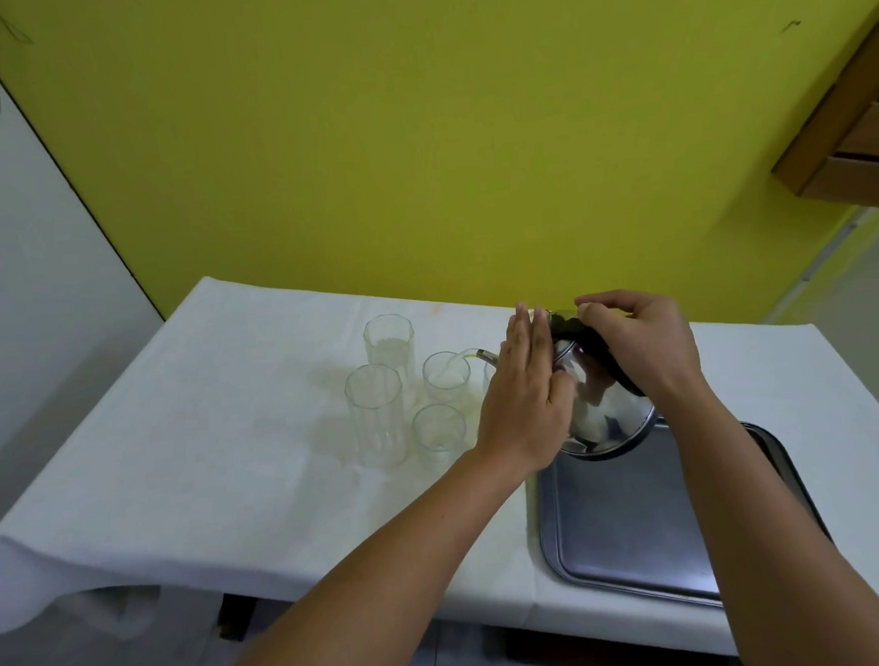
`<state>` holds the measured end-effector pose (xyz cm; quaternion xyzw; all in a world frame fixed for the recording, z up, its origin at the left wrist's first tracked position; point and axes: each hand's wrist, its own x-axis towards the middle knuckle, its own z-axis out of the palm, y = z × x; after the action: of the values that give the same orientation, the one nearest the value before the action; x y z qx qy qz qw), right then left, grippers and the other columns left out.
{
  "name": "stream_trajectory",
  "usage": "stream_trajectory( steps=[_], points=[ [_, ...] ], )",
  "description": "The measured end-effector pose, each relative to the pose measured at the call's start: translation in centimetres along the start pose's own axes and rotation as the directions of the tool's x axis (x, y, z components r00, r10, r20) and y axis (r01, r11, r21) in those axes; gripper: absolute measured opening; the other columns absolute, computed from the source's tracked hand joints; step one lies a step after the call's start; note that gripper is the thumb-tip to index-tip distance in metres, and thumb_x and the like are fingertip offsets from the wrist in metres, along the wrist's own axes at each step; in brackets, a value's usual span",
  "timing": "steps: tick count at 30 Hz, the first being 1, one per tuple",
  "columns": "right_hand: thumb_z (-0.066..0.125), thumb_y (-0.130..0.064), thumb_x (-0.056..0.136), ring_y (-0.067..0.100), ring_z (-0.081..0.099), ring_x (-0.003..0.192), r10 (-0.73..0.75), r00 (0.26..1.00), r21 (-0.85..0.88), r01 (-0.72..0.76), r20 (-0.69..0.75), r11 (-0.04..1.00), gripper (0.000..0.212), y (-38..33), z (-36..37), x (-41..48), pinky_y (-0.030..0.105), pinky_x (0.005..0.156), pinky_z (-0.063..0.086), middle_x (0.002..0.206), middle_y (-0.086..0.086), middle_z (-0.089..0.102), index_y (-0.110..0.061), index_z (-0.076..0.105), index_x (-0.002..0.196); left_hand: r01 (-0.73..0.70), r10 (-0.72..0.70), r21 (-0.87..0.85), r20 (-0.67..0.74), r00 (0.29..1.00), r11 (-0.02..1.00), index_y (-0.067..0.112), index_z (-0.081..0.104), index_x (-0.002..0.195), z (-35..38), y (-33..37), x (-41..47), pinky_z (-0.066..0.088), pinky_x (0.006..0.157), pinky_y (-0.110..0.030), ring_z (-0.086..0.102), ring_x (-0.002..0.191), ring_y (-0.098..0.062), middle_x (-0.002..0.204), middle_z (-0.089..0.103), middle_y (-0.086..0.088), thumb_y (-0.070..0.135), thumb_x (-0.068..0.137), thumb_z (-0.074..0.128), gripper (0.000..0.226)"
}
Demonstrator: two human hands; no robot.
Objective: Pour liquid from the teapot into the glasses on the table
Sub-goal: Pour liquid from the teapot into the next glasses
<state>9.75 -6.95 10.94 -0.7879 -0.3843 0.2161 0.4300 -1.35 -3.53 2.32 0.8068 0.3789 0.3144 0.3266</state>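
A shiny steel teapot (607, 415) with a black handle is tilted to the left above the table. My right hand (644, 341) grips its handle from above. My left hand (526, 399) lies flat, fingers together, against the pot's left side and lid. A thin pale stream runs from the spout (486, 355) into a short glass (446, 378). A tall glass (390, 345) behind holds some liquid. Another tall glass (376, 414) stands in front of it, and a second short glass (438, 434) stands nearest me. A further glass is mostly hidden behind my left hand.
A steel tray (629, 522) lies on the white tablecloth (203, 450) at the right, under the teapot's base. Faint wet stains mark the cloth around the glasses. A yellow wall rises behind the table. A wooden cabinet (857, 122) juts out at the upper right.
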Motion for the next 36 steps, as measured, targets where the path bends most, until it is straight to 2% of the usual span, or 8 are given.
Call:
stream_trajectory(
  steps=[4,7,13,17,26,29,33,36],
  points=[
    [0.059,-0.045,0.07,0.026,0.071,0.076,0.001,1.0,-0.027,-0.001,-0.007,1.0,0.015,0.3,0.0,0.0,0.046,0.081,0.058,0.061,-0.008,0.071,-0.045,0.074,0.07,0.02,-0.019,-0.024,0.022,1.0,1.0,0.012,-0.004,0.149,0.2,0.0,-0.1,0.003,0.121,-0.038,-0.015,0.139,-0.003,0.159,-0.011,-0.008,0.043,0.078,0.003,0.078],
    [0.059,-0.045,0.071,0.026,0.071,0.077,-0.012,1.0,-0.038,0.013,0.003,0.999,0.015,0.5,0.1,0.1,0.045,0.081,0.057,0.069,-0.004,0.074,-0.043,0.074,0.074,0.019,-0.019,-0.038,0.017,1.0,0.999,0.011,-0.003,0.149,0.4,-0.1,-0.3,0.003,0.121,-0.037,-0.014,0.141,-0.006,0.159,-0.011,-0.008,0.042,0.077,0.003,0.078],
    [0.061,-0.039,0.082,0.022,0.071,0.077,-0.044,0.999,-0.084,0.045,0.012,0.995,0.012,0.7,0.3,0.2,0.039,0.079,0.055,0.071,-0.005,0.075,-0.041,0.072,0.079,0.006,-0.006,-0.025,0.004,1.0,1.0,0.008,-0.002,0.148,0.5,-0.7,-0.4,0.005,0.121,-0.037,-0.014,0.141,-0.007,0.159,-0.009,-0.01,0.04,0.079,0.002,0.077],
    [0.061,-0.039,0.082,0.023,0.071,0.076,-0.065,0.998,-0.104,0.066,0.016,0.992,0.011,0.6,0.5,0.3,0.039,0.078,0.055,0.071,-0.001,0.076,-0.042,0.071,0.078,-0.013,0.013,0.031,-0.006,1.0,0.999,0.005,-0.001,0.148,0.9,-1.3,-0.4,0.009,0.121,-0.041,-0.014,0.143,-0.011,0.159,-0.006,-0.011,0.038,0.082,0.001,0.074],
    [0.059,-0.041,0.08,0.027,0.071,0.071,-0.08,0.997,-0.139,0.082,0.022,0.987,0.016,0.6,0.5,0.3,0.041,0.078,0.057,0.064,0.0,0.073,-0.039,0.074,0.083,0.031,-0.03,-0.068,0.007,1.0,0.997,0.012,-0.001,0.149,0.4,-0.6,-0.6,0.01,0.12,-0.04,-0.013,0.139,-0.002,0.159,-0.009,-0.004,0.027,0.088,0.014,0.065],
    [0.059,-0.043,0.078,0.027,0.071,0.072,-0.073,0.997,-0.13,0.075,0.02,0.989,0.016,0.7,0.4,0.2,0.042,0.078,0.057,0.066,-0.001,0.074,-0.04,0.074,0.083,-0.002,0.002,-0.042,0.005,1.0,0.999,0.011,-0.002,0.149,0.5,-0.7,-0.7,0.008,0.121,-0.039,-0.014,0.141,-0.005,0.16,-0.009,-0.007,0.037,0.083,0.005,0.071],
    [0.058,-0.044,0.074,0.025,0.071,0.077,-0.039,0.999,-0.064,0.039,-0.005,0.997,0.017,1.2,0.2,0.0,0.041,0.08,0.055,0.072,-0.006,0.074,-0.04,0.074,0.079,-0.015,0.016,-0.025,0.024,1.0,1.0,0.01,0.0,0.149,0.4,-0.4,-0.6,0.004,0.121,-0.039,-0.009,0.145,-0.013,0.159,-0.007,-0.011,0.031,0.088,0.011,0.066],
    [0.058,-0.046,0.071,0.023,0.069,0.079,-0.003,1.0,0.039,0.004,-0.031,0.999,0.021,1.6,0.0,-0.3,0.042,0.081,0.055,0.075,-0.008,0.074,-0.037,0.075,0.079,-0.074,0.074,0.05,0.009,0.997,0.996,0.005,0.004,0.149,0.5,-0.4,-0.2,0.005,0.121,-0.04,-0.004,0.147,-0.022,0.159,0.0,-0.015,0.037,0.084,0.005,0.072]
  ],
)
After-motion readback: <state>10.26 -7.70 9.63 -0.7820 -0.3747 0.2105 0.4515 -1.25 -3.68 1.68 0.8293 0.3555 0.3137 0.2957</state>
